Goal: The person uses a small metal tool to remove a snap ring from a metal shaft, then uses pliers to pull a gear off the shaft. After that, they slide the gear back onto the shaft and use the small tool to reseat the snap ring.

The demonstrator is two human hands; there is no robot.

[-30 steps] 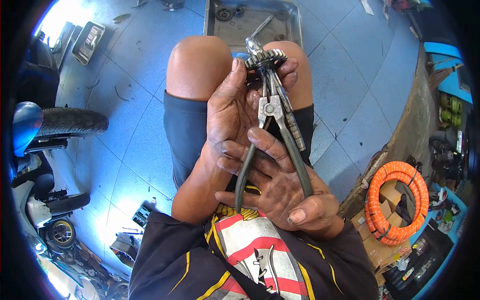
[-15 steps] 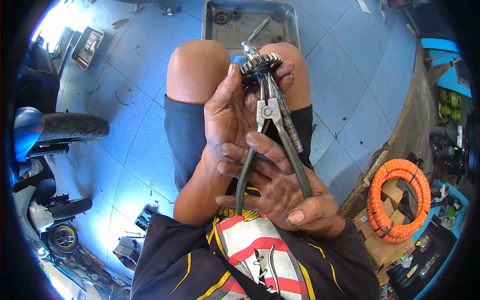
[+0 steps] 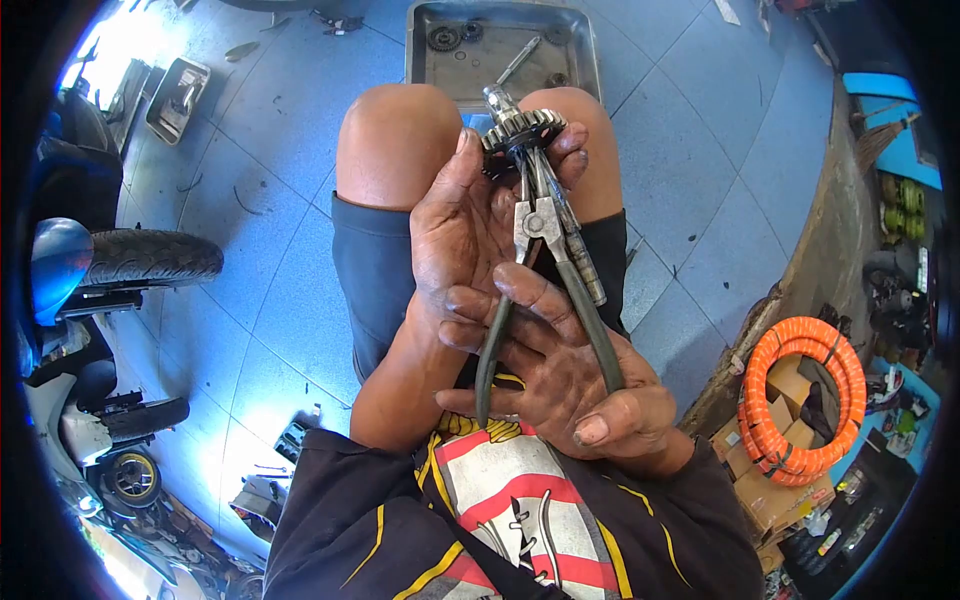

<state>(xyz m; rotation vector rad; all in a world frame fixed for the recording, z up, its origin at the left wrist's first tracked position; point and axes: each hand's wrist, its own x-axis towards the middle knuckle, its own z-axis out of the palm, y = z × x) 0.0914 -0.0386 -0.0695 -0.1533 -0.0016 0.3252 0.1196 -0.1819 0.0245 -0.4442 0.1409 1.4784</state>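
Over the blue floor point(image 3: 285, 290), near the person's knees point(image 3: 385, 145), the left hand point(image 3: 445, 240) holds a dark metal gear point(image 3: 522, 131). Its thumb is on one side and its fingers curl round the other, so the grip pinches the gear. The right hand point(image 3: 560, 385) is turned palm up, with its fingers spread wide. The long handles of the pliers point(image 3: 537, 222) lie across it, and one finger hooks over a handle. The handles stand well apart. The thin tips of the pliers reach up to the middle of the gear, but it is too small there to tell what they touch.

A bumpy metal rod point(image 3: 584, 258) lies slanting beside the pliers, and a shiny end sticks out past the gear. It is hard to tell if both are one piece.

The step in hand looks like keeping the gear still while the pliers' tips sit at its middle. From here, any move of the pliers seems to call for a steady left hand and a gentle, even push on the handles, so the tips do not slip.

Beyond the knees is a metal tray point(image 3: 485, 78) on the floor, with small gears point(image 3: 445, 38) and a thin rod point(image 3: 519, 60) in it.
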